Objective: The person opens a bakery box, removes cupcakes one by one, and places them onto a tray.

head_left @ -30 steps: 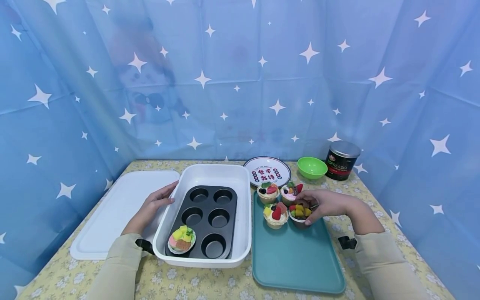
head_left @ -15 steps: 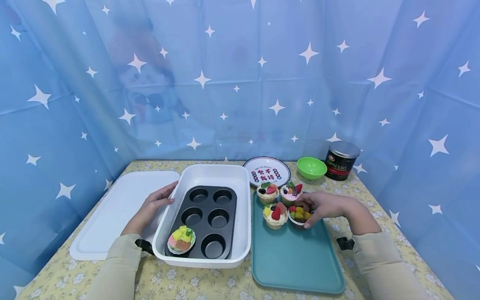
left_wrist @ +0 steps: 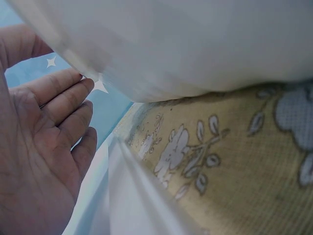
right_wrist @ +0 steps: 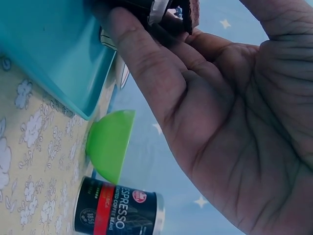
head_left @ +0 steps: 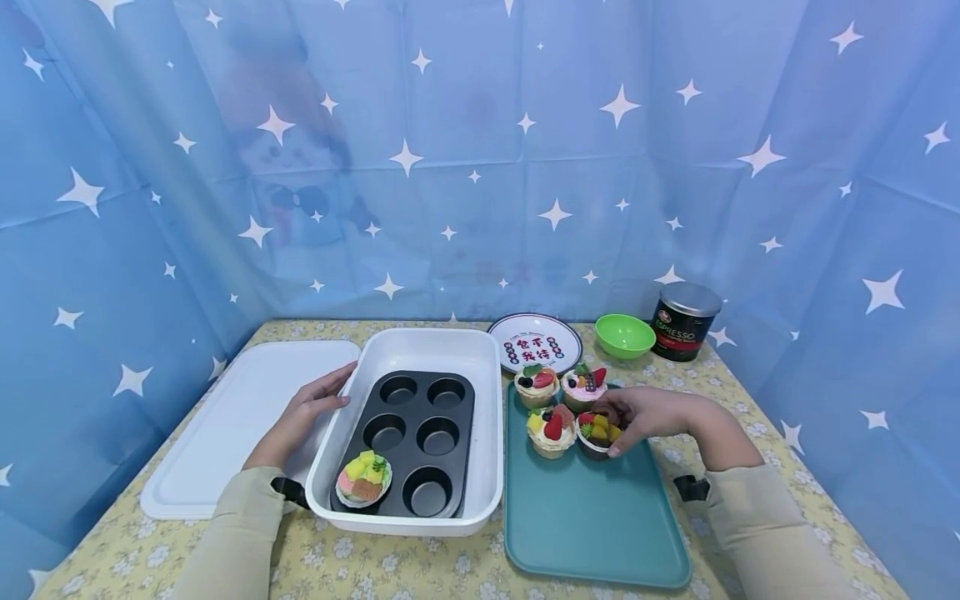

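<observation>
My right hand point(head_left: 660, 412) holds a chocolate cupcake point(head_left: 595, 433) with fruit on top, thumb at the near side of its dark cup. In the right wrist view only part of that dark cup point(right_wrist: 159, 11) shows beyond the fingers. It stands at the back of a teal tray point(head_left: 592, 517), beside a cream cupcake point(head_left: 551, 432) with a strawberry. Two more cupcakes, one cream point(head_left: 536, 386) and one pink point(head_left: 582, 387), sit behind. My left hand point(head_left: 303, 412) rests straight fingers against the left side of a white bin point(head_left: 405, 525); the left wrist view shows the palm facing it.
Inside the bin lies a dark muffin pan point(head_left: 411, 442), a fruit-topped cupcake point(head_left: 363, 479) in its near-left cup. A white lid point(head_left: 225, 433) lies to the left. Behind the tray are a printed plate point(head_left: 534, 337), a green bowl point(head_left: 625, 336) and an espresso tin point(head_left: 684, 321).
The chocolate cupcake has shifted very slightly left and towards me along with my right hand. My left hand, the bin and the other cupcakes have stayed in place.
</observation>
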